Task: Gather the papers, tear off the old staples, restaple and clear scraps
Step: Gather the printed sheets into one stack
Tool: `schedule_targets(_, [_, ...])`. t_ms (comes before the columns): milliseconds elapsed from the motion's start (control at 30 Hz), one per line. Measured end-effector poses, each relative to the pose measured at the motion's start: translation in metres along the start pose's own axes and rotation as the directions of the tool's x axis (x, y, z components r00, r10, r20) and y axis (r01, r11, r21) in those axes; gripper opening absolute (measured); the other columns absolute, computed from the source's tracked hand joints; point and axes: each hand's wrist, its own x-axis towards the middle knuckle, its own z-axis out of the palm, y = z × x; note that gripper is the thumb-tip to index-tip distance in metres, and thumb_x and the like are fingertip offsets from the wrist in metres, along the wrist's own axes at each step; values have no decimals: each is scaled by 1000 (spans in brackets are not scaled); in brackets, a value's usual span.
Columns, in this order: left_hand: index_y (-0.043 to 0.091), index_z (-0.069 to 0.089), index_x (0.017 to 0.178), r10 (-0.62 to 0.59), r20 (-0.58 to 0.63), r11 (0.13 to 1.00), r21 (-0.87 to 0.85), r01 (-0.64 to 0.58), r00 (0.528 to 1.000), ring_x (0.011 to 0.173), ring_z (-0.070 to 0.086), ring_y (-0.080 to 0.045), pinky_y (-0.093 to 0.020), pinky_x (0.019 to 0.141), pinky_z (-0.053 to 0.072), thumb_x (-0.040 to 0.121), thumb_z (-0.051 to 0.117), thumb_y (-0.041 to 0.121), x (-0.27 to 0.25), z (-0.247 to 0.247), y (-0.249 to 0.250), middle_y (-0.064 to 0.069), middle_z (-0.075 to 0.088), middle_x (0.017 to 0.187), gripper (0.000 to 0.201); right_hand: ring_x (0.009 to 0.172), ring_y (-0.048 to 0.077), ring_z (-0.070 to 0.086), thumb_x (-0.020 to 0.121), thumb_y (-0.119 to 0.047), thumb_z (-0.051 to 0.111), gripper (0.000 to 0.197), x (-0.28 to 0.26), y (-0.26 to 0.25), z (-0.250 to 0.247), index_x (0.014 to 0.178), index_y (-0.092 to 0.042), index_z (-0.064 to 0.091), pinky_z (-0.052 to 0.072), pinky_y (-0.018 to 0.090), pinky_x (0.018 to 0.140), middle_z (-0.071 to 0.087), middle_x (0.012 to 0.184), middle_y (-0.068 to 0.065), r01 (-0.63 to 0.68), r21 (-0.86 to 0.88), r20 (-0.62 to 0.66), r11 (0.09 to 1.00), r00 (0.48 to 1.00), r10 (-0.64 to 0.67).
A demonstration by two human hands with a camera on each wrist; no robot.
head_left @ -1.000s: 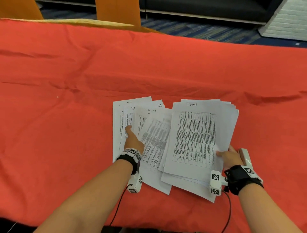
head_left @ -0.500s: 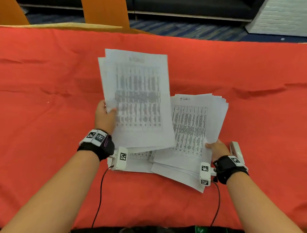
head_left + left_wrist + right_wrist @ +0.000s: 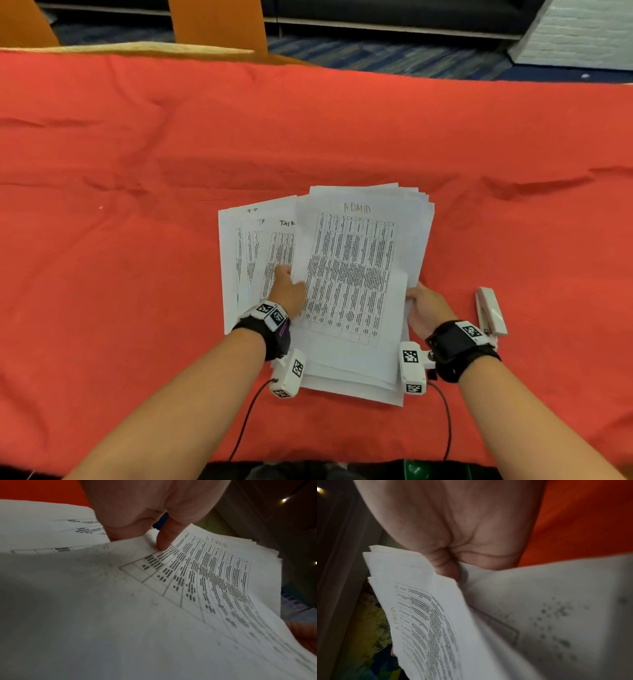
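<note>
Where papers (image 3: 356, 274) overlap — hidden print.

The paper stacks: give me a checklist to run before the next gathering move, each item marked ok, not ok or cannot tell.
1. Right hand has a hold on the ADMIN stack: ok, it grips the stack's right edge.
2. Left hand is on paper: ok, its thumb rests on the ADMIN sheet while the fingers are hidden under it.
3. All sheets gathered in one pile: not ok, the fanned sheets lie spread out at the left.
4. ADMIN stack edges squared: not ok, the corners are staggered.
5. Stapler within reach: ok, it lies on the red cloth beside the right wrist.
6. Old staples present: cannot tell.
</note>
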Motion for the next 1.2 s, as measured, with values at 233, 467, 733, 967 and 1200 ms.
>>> schedule_targets(233, [17,39,133,133,-65,989,-53,-136,989,93,59,-18,-26,74,50,95,41,1,-5,6,10,-3,59,121,41,116,27,61,94,-12,54,38,-5,-1,3,132,-9,53,43,44,104,64,126,12,48,-8,110,999,993,-47])
schedule_targets(467, [18,54,120,152,-87,968,215,-131,984,106,52,-18,-33,94,48,91,57,14,12,-1,-4,-4,45,130,29,111,37,61,85,12,55,47,19,4,-17,130,-3,52,43,55,102,62,125,20,82,-187,-70,979,993,-97])
schedule_targets(733, [22,27,145,-23,-248,842,517,152,968,128,32,-30,-42,102,41,82,66,16,44,-40,-50,-14,29,138,74,108,35,61,84,10,56,48,26,3,-54,129,-3,53,43,53,102,62,125,15,60,-178,-194,982,976,-95])
schedule_targets(967, [6,33,134,28,-241,893,442,84,970,112,53,-32,-42,91,48,84,55,-1,48,-44,-47,-17,49,126,56,111,37,60,84,10,55,49,27,3,-60,131,-6,53,42,56,102,63,123,15,45,-125,-195,991,978,-69])
schedule_targets(1200, [7,56,104,237,-264,783,622,-23,935,106,49,-28,-37,82,49,81,46,-6,31,-50,-41,-11,46,119,28,112,36,60,83,9,57,52,35,2,-50,132,-10,53,42,56,103,63,125,14,30,-118,-168,993,985,-50])
